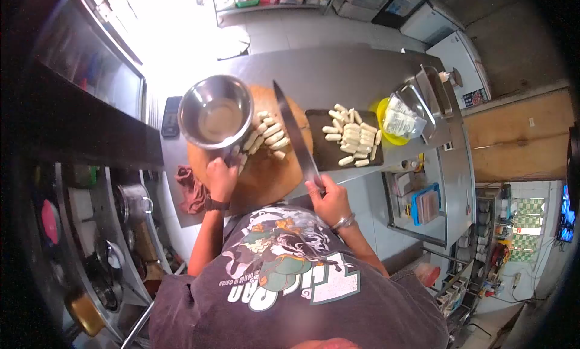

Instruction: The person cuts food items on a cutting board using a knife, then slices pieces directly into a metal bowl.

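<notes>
while holding knife in right hand (left hand, grip unclear), seemingly between cuts; next, steady pale sticks.

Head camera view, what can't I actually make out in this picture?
All in the head view:
- Handle of the knife: mostly hidden by the right hand.
- Whatever the left hand may be gripping: hidden by its own fingers.
- Part of the round board: covered by the steel bowl.
- Print on the white packet: too small to read.
- Background at upper left: washed out by glare.
</notes>
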The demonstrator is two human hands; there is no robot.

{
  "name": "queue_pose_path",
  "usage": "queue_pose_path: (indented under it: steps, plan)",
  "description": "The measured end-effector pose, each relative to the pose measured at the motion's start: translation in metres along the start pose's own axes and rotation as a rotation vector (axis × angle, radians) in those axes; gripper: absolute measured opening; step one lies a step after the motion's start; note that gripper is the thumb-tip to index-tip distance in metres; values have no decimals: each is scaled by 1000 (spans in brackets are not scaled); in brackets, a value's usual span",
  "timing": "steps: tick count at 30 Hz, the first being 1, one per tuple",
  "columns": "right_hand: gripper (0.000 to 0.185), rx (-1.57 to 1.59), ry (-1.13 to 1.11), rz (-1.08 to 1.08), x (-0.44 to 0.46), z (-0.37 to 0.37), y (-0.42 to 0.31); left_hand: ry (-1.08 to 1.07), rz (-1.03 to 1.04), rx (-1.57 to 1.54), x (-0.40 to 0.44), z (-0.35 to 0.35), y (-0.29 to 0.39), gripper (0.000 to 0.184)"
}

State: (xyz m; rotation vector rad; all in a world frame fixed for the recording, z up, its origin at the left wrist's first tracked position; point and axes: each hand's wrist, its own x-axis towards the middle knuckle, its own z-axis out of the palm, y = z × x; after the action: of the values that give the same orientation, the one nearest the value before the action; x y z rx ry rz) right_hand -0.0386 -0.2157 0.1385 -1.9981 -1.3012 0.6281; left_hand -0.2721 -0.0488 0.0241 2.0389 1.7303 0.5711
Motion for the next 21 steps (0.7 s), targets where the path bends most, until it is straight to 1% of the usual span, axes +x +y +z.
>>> queue_pose_path:
  steps: [1,2,3,4,5,6,7,8,9,10,11,13,14,16,18,19,21]
  plan:
    - [31,2,13,-11,3,-2,2,-91,-98,9,3,-1,7,43]
    - [30,37,-11,-32,6,-6,2,-20,-48,-30,4,11,2,45]
    - [28,70,-36,-53,10,-12,2,-13,-35,-32,5,14,3,45]
    - [24,109,-65,-69,12,-17,2,2,-48,-56,4,16,4,43]
    - [24,111,-42,-70,16,-23,3,17,-54,-81,6,19,4,42]
    - [22,85,-85,-105,19,-28,6,-13,-116,-87,9,22,3,35]
    - [20,59,-134,-138,22,-32,8,-3,-123,-70,11,24,0,36]
    - [17,90,-119,-226,25,-32,15,-16,-107,-83,13,24,0,36]
    - [17,91,-109,-226,29,-33,21,-31,-96,-96,13,25,-1,37]
    - [17,102,-141,-263,32,-32,26,1,-97,-170,13,28,-4,38]
    - [18,113,-172,-301,36,-34,30,-1,-90,-168,14,27,-1,38]
    - [18,84,-211,-288,42,-38,33,-28,-128,-85,13,22,4,34]
    - [17,89,-212,-301,46,-38,35,19,-103,-193,13,27,-1,34]
    - [17,98,-216,-319,52,-43,37,4,-125,-188,11,39,-36,34]
    - [16,134,-228,-360,59,-48,36,64,-93,-203,1,20,-19,30]
    - [16,142,-229,-360,60,-48,37,64,-94,-195,-5,9,-10,30]
    - [17,166,-236,-376,64,-48,38,169,42,67,-13,-11,2,24]
